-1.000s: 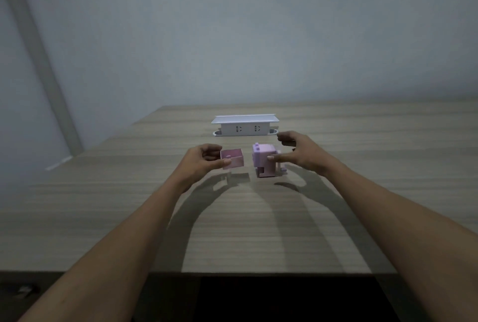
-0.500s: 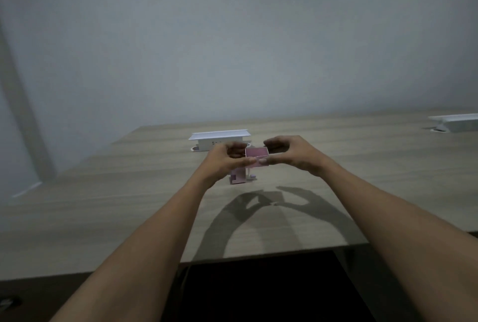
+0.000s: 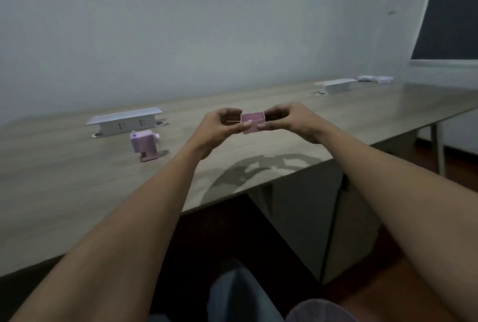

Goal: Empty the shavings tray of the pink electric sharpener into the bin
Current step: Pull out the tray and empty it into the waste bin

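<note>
A small pink shavings tray [image 3: 253,122] hangs in the air above the wooden table [image 3: 77,179], gripped from both sides. My left hand [image 3: 219,129] pinches its left end and my right hand [image 3: 289,119] pinches its right end. The pink electric sharpener [image 3: 145,143] stands upright on the table to the left of my hands, with an empty slot at its base. No bin shows in this view.
A white socket box [image 3: 124,122] stands just behind the sharpener. A second white socket box [image 3: 336,85] and small white items [image 3: 375,79] lie far right on the table. The table's front edge runs diagonally under my forearms; a dark board [image 3: 450,11] hangs on the right wall.
My view has swung right, so the sharpener now sits far to the left. Both hands carried the tray up and away from the sharpener, to the right.
</note>
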